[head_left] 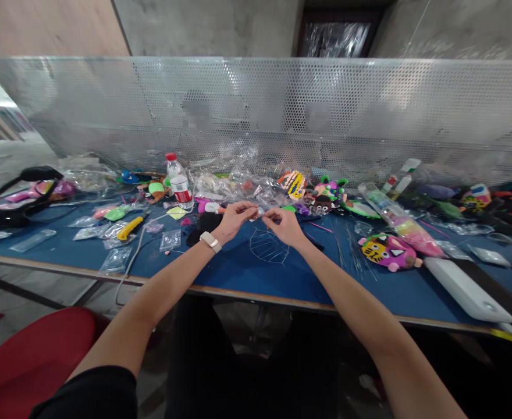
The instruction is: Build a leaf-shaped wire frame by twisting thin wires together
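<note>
Over the middle of the blue table, my left hand [237,221] and my right hand [284,227] nearly meet, fingers pinched. Between their fingertips shows a small pale piece [260,213], too small to name. Just below the hands, a fan-shaped frame of thin wire [268,249] with several ribs appears against the table; whether it hangs from the fingers or lies flat, I cannot tell. A black object [202,228] lies beside my left wrist, which wears a light band [211,241]. Several thin wires [358,256] lie right of my right hand.
A water bottle [180,183] stands at the back left, near a yellow cutter knife [130,227]. Colourful clay masks, one pink and yellow [389,251], and plastic bags line the table. A white power bank [468,289] lies at right. Behind rises a perforated metal screen [256,110].
</note>
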Tool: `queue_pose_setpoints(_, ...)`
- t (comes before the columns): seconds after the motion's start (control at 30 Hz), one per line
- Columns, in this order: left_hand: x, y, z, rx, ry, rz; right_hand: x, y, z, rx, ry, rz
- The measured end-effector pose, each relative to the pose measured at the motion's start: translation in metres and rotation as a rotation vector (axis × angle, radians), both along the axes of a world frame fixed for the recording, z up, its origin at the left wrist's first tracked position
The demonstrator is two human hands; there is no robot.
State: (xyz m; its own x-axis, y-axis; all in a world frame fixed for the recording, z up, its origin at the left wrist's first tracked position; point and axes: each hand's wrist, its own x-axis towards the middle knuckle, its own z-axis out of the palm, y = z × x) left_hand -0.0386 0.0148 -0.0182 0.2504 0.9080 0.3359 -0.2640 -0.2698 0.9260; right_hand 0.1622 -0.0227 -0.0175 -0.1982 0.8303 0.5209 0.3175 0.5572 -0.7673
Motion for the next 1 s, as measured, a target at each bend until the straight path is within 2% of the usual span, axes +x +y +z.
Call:
queue_pose_setpoints(0.23, 0.000, 0.003, -0.002, 0.029, 0.020, 0.027, 0.000, 0.003, -0.003, 0.032, -0.019, -0.030)
queue_pose_setpoints(0.47, 0.001, 0.004, -0.003, 0.041, 0.066, 0.087, 0.002, -0.002, 0.002, 0.140, -0.130, -0.078)
queue_pose_setpoints(0.63, 0.001, 0.004, -0.001, 0.023, 0.046, 0.076, 0.003, -0.005, 0.004, 0.237, -0.177, -0.102)
queue_pose_setpoints(0.83, -0.002, 0.002, 0.003, 0.004, -0.013, -0.007, 0.002, -0.006, 0.005, 0.234, -0.077, -0.162)
queue_pose_setpoints(1.0, -0.003, 0.002, 0.000, 0.023, 0.079, -0.046, 0.002, -0.007, 0.008, 0.159, 0.031, -0.137)
